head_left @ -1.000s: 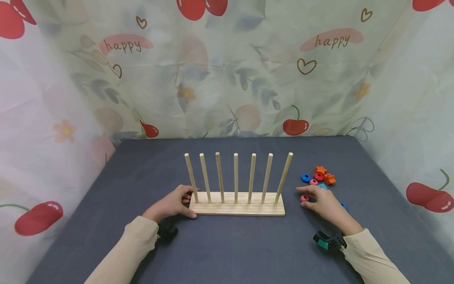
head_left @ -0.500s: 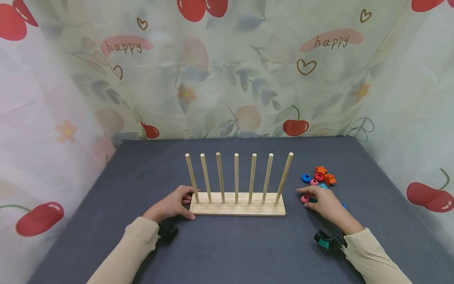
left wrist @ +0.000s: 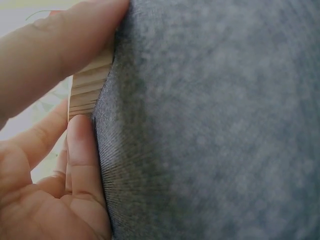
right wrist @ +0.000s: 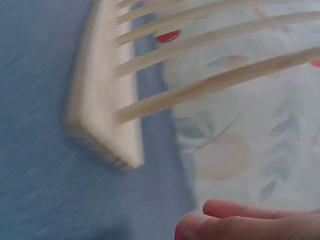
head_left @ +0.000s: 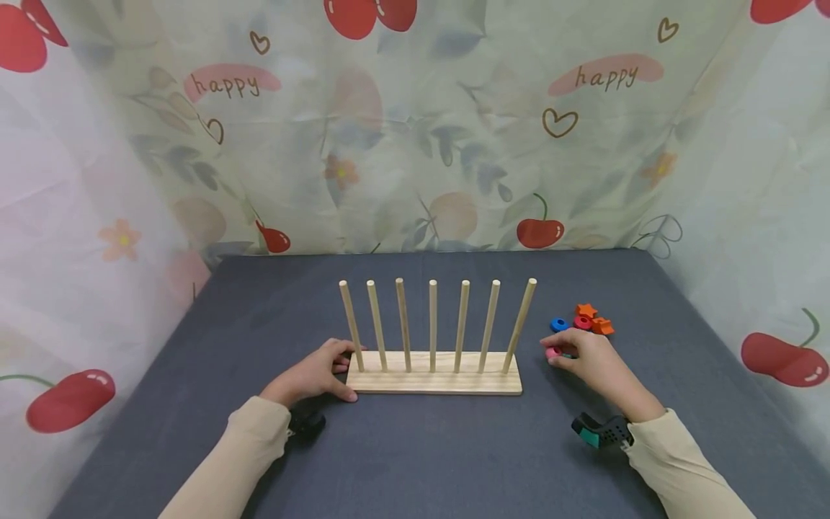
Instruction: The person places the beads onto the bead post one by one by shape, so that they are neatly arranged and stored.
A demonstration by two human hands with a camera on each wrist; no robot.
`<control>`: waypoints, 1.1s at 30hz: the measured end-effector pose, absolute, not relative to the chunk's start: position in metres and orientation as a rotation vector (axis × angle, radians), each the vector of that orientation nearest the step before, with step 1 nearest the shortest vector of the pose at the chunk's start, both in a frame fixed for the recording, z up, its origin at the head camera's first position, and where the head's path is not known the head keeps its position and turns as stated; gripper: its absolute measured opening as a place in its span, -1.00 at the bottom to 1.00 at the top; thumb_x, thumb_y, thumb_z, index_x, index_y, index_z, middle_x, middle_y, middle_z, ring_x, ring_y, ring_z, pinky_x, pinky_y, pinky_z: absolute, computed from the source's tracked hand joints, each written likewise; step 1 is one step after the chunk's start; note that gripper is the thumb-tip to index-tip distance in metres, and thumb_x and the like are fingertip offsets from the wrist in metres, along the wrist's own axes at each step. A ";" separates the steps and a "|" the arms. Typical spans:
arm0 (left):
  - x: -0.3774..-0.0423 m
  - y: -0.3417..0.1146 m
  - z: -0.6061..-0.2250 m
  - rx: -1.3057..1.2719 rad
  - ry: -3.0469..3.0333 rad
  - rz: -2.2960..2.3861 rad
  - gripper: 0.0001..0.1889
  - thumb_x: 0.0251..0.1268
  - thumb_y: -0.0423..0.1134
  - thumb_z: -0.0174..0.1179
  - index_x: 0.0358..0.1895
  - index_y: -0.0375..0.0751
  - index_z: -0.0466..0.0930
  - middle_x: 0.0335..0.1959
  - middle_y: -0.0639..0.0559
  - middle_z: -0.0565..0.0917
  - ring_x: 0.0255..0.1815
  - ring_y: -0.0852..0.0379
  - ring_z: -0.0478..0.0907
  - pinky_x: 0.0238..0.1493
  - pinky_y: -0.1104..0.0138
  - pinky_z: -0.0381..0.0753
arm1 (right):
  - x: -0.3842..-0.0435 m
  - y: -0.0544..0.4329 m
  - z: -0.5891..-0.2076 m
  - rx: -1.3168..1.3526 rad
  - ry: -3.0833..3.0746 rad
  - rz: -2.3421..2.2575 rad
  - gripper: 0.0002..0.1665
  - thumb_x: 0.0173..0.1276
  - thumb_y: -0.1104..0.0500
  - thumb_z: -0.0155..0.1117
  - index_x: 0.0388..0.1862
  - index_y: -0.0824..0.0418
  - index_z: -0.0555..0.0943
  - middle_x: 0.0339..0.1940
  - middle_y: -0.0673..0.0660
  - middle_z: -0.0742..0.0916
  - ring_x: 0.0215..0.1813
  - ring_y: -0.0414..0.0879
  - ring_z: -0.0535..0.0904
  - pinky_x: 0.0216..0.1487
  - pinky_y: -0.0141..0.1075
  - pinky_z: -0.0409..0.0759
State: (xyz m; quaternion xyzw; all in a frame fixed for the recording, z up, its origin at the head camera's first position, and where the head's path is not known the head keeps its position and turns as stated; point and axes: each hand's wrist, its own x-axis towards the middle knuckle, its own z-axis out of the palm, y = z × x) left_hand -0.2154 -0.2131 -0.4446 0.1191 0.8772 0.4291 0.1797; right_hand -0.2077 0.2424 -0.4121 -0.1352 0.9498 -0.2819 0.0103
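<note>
A wooden peg stand (head_left: 432, 382), a flat base with several upright pegs, stands in the middle of the table in the head view. My left hand (head_left: 318, 373) grips the base's left end, thumb at the front edge and fingers behind; the left wrist view shows the wood's end (left wrist: 91, 90) between thumb and fingers. To the right of the stand, my right hand (head_left: 596, 364) pinches a small pink bead (head_left: 552, 352) between thumb and fingers. In the right wrist view only fingertips (right wrist: 192, 226) show at the bottom, and the bead is mostly out of frame.
Behind my right hand lie a blue ring bead (head_left: 559, 324), a red ring bead (head_left: 583, 322) and orange star-shaped beads (head_left: 586, 311). My hand covers other pieces. Dark grey cloth (head_left: 415, 454) covers the table, and a printed curtain (head_left: 415, 144) hangs behind it.
My right hand has lifted slightly up and back, and the pink bead has moved with it. The blue piece beside the wrist is now hidden. My left hand keeps its place on the stand.
</note>
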 end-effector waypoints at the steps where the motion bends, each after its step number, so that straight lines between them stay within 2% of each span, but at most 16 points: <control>1: -0.215 -0.213 -0.444 0.337 2.479 1.214 -0.18 -0.24 -0.38 0.58 0.26 -0.26 0.43 0.10 -0.20 0.33 0.14 -0.10 0.39 0.23 0.07 0.45 | -0.207 0.241 -0.407 -0.406 2.963 -0.914 -0.64 0.25 0.26 0.37 0.05 0.30 0.66 -0.06 0.21 0.73 -0.02 0.10 0.66 -0.01 -0.03 0.62; 7: -0.216 -0.213 -0.443 0.342 2.477 1.213 -0.19 -0.23 -0.37 0.58 0.25 -0.27 0.43 0.10 -0.21 0.33 0.14 -0.12 0.38 0.23 0.06 0.44 | -0.199 0.235 -0.369 -0.361 3.047 -1.037 -0.60 0.29 0.18 0.35 0.10 0.27 0.64 -0.03 0.25 0.73 -0.08 0.10 0.69 -0.15 -0.13 0.66; 10: -0.216 -0.213 -0.443 0.348 2.473 1.216 -0.20 -0.22 -0.37 0.58 0.25 -0.28 0.43 0.10 -0.22 0.33 0.15 -0.13 0.38 0.23 0.05 0.45 | -0.194 0.233 -0.349 -0.325 3.091 -1.093 -0.55 0.31 0.08 0.33 0.14 0.22 0.61 -0.01 0.24 0.73 -0.07 0.12 0.68 -0.23 -0.29 0.64; 12: -0.216 -0.212 -0.443 0.352 2.476 1.216 -0.20 -0.22 -0.37 0.58 0.24 -0.29 0.43 0.09 -0.22 0.33 0.14 -0.13 0.38 0.23 0.06 0.45 | -0.191 0.232 -0.335 -0.301 3.108 -1.167 -0.51 0.31 0.00 0.32 0.17 0.18 0.61 0.00 0.23 0.73 -0.06 0.11 0.68 -0.37 -0.36 0.57; 13: -0.216 -0.212 -0.443 0.355 2.478 1.215 -0.20 -0.22 -0.37 0.58 0.24 -0.29 0.43 0.09 -0.21 0.33 0.14 -0.12 0.38 0.23 0.06 0.45 | -0.189 0.231 -0.329 -0.294 3.117 -1.204 -0.50 0.31 -0.03 0.31 0.18 0.15 0.60 0.00 0.22 0.73 -0.05 0.08 0.68 -0.37 -0.42 0.57; 17: -0.215 -0.212 -0.443 0.357 2.482 1.213 -0.20 -0.22 -0.37 0.58 0.24 -0.28 0.44 0.08 -0.21 0.33 0.13 -0.12 0.38 0.24 0.05 0.44 | -0.183 0.225 -0.306 -0.281 3.135 -1.404 -0.50 0.29 -0.10 0.32 0.16 0.05 0.62 -0.01 0.13 0.74 -0.11 -0.28 0.68 -0.35 -0.55 0.55; 20: -0.215 -0.212 -0.444 0.347 2.481 1.197 -0.18 -0.22 -0.36 0.58 0.26 -0.27 0.42 0.10 -0.21 0.32 0.15 -0.12 0.38 0.24 0.05 0.44 | -0.179 0.218 -0.292 -0.360 3.143 -1.563 -0.56 0.29 -0.03 0.34 0.13 0.03 0.65 -0.06 -0.04 0.74 -0.18 -0.48 0.63 -0.19 -0.62 0.54; 24: -0.216 -0.213 -0.444 0.346 2.474 1.182 -0.17 -0.20 -0.34 0.58 0.28 -0.26 0.39 0.12 -0.22 0.31 0.16 -0.12 0.37 0.25 0.06 0.43 | -0.175 0.205 -0.277 -0.583 3.079 -1.790 -0.61 0.29 0.16 0.35 0.11 0.12 0.66 -0.10 -0.18 0.71 -0.14 -0.42 0.66 -0.09 -0.61 0.54; 28: -0.217 -0.213 -0.444 0.358 2.466 1.184 -0.17 -0.18 -0.32 0.57 0.28 -0.26 0.39 0.13 -0.22 0.30 0.16 -0.12 0.37 0.25 0.05 0.43 | -0.170 0.190 -0.264 -0.741 2.936 -1.993 -0.60 0.28 0.29 0.33 0.13 0.21 0.65 -0.03 -0.10 0.72 -0.08 -0.33 0.69 -0.02 -0.54 0.55; 33: -0.217 -0.212 -0.446 0.351 2.479 1.170 -0.17 -0.19 -0.30 0.58 0.29 -0.24 0.40 0.12 -0.21 0.31 0.15 -0.10 0.37 0.25 0.06 0.43 | -0.166 0.174 -0.254 -0.806 2.770 -2.202 -0.58 0.26 0.32 0.33 0.12 0.23 0.65 0.01 -0.02 0.74 -0.06 -0.25 0.69 0.01 -0.49 0.56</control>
